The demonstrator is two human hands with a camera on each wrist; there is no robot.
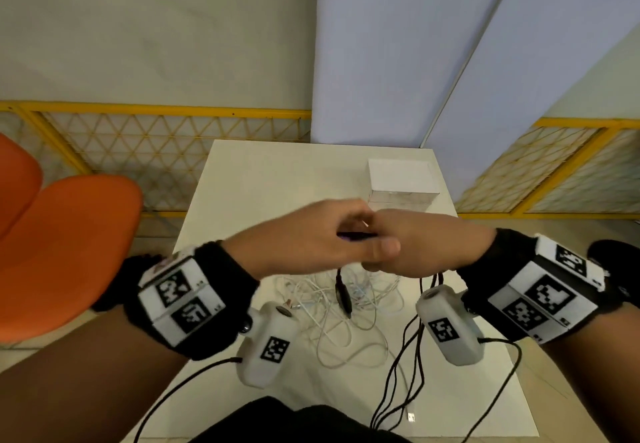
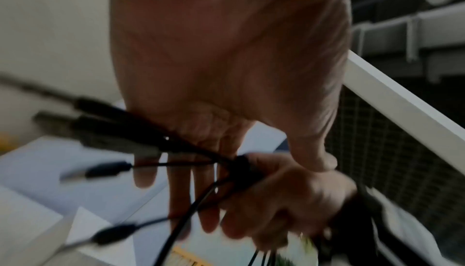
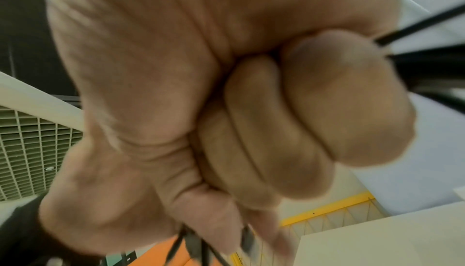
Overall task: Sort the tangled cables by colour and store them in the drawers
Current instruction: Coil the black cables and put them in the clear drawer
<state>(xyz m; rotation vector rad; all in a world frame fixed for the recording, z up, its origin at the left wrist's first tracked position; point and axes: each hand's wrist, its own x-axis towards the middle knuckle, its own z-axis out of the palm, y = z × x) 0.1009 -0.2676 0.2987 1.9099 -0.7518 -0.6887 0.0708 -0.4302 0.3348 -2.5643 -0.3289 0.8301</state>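
Both hands meet above the white table [image 1: 259, 183]. My right hand [image 1: 415, 245] is a closed fist round a bunch of black cables [image 1: 412, 356], whose strands hang down to the table's front edge. My left hand [image 1: 374, 231] lies against that fist, with a black cable running between its thumb and fingers. A black plug [image 1: 343, 297] dangles under the hands. In the left wrist view, several black plugs [image 2: 108, 168] fan out from the bundle [image 2: 241, 168] beside the right hand [image 2: 289, 200]. The right wrist view shows the fist [image 3: 251, 131] with black cables [image 3: 415, 31] leaving it. White cables [image 1: 346, 304] lie tangled below.
A small white drawer box [image 1: 401, 183] stands at the table's far right. An orange chair [image 1: 62, 252] is to the left of the table. A yellow mesh fence [image 1: 156, 144] runs behind. A loose white USB plug [image 1: 411, 416] lies near the front edge.
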